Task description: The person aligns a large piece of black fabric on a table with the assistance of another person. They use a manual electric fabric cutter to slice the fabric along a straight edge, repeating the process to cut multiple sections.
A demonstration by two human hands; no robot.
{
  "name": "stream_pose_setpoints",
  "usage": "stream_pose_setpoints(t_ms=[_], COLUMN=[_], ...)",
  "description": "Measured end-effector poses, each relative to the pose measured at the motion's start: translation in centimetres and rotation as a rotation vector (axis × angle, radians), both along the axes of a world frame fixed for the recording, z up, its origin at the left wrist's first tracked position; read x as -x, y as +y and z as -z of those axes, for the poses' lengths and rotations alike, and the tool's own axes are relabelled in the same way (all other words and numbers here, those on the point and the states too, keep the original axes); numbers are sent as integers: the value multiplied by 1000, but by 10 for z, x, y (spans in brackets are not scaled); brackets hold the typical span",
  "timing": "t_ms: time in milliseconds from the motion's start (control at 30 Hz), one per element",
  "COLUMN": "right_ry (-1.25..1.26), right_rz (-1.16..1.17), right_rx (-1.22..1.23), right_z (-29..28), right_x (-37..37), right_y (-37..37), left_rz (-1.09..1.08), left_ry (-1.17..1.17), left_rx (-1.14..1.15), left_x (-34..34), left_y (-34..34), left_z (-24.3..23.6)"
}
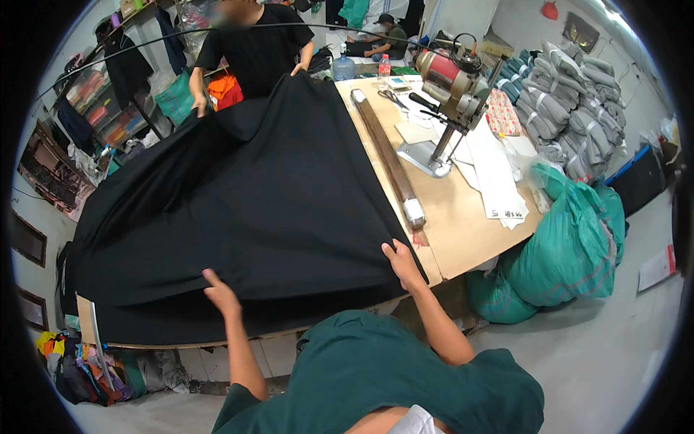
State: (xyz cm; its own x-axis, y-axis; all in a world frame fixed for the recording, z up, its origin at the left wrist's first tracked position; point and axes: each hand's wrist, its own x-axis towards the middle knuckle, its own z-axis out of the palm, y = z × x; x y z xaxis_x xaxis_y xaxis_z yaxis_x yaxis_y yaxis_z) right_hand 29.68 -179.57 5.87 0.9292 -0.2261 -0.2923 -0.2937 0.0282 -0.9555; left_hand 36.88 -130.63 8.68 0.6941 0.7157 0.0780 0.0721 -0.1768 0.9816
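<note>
A large black cloth (246, 195) lies spread over a long wooden cutting table (463, 231). My left hand (219, 291) rests on the cloth's near edge, fingers pinching its top layer. My right hand (402, 262) presses flat on the cloth's near right corner, fingers apart. At the far end a person in a black shirt (256, 50) holds the cloth's opposite edge with both hands, lifting it slightly.
A long wooden bar (390, 155) lies along the cloth's right edge. An upright fabric cutting machine (452, 101) and white paper patterns (499, 181) sit on the bare table. Green sacks (571, 246) and stacked grey folded cloth (571, 108) stand to the right.
</note>
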Motion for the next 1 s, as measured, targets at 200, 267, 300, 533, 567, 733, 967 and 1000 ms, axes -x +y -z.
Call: stream_pose_setpoints(t_ms=[200, 267, 300, 533, 567, 733, 967, 1000], right_ry=[-15, -162, -260, -320, -341, -1, 337, 346], right_rz=[119, 197, 218, 357, 411, 418, 248, 240], right_rx=[332, 316, 226, 228, 438, 762, 886, 888], right_z=[6, -29, -38, -127, -100, -35, 38, 46], right_x=[-12, -26, -32, -2, 1, 23, 52, 54], right_y=[-26, -34, -49, -43, -50, -28, -42, -45], left_rz=[322, 169, 97, -163, -124, 170, 93, 58], left_ry=[-14, -100, -32, 12, 14, -142, -90, -76], left_rx=[-61, -82, -49, 125, 161, 914, 1150, 1140], left_x=[31, 21, 10, 26, 28, 42, 24, 21], left_y=[-91, -87, -72, 7, 5, 45, 67, 62], left_z=[-18, -58, -66, -32, -21, 58, 89, 83])
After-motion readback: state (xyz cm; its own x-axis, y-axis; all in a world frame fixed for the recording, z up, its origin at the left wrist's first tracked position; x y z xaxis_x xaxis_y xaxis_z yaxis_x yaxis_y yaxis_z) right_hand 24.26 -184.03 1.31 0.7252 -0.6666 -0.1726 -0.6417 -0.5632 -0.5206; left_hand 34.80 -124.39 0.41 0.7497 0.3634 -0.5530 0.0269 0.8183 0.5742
